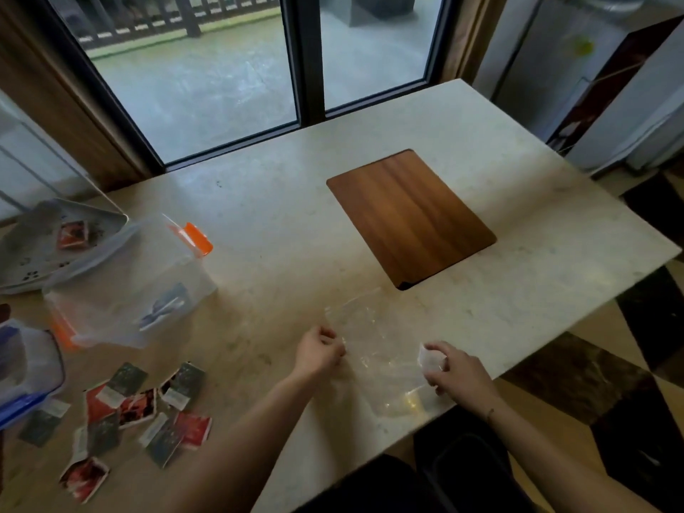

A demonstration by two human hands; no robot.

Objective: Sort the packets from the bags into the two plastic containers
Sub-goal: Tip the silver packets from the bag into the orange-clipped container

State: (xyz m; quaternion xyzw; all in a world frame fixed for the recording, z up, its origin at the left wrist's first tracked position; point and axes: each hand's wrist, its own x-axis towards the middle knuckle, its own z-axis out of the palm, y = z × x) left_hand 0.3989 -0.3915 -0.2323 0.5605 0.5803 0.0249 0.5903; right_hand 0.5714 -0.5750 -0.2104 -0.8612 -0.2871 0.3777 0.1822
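Both bare forearms reach in from the near edge, and between them I see a clear crinkled plastic bag (374, 349) lying flat on the pale marble-look tabletop (281, 201), reaching almost to the near edge. Left hand (321, 351) has its fingers curled, pinching the bag's left edge. Right hand (453, 370) pinches the bag's right edge, a small whitish fold of it caught between thumb and fingers. The bag looks flat; I can't tell whether anything is inside.

Left of the bag, a loose scatter of small square foil packets (144, 409), some red, some dark green, lies on the tabletop, several overlapping. Beyond them, further left of the bag, stands a clear rectangular plastic container with orange clips (126, 286); I make out one bluish packet in it. A second clear container with a blue rim (26, 375) sits at the frame's left edge, contents unclear. Behind those, a grey tray (44, 249) holds one red packet.

Beyond the bag, a smooth rectangular brown wooden panel (409, 216) is set flush in the tabletop. Bare stone surrounds it out to the far and right edges.
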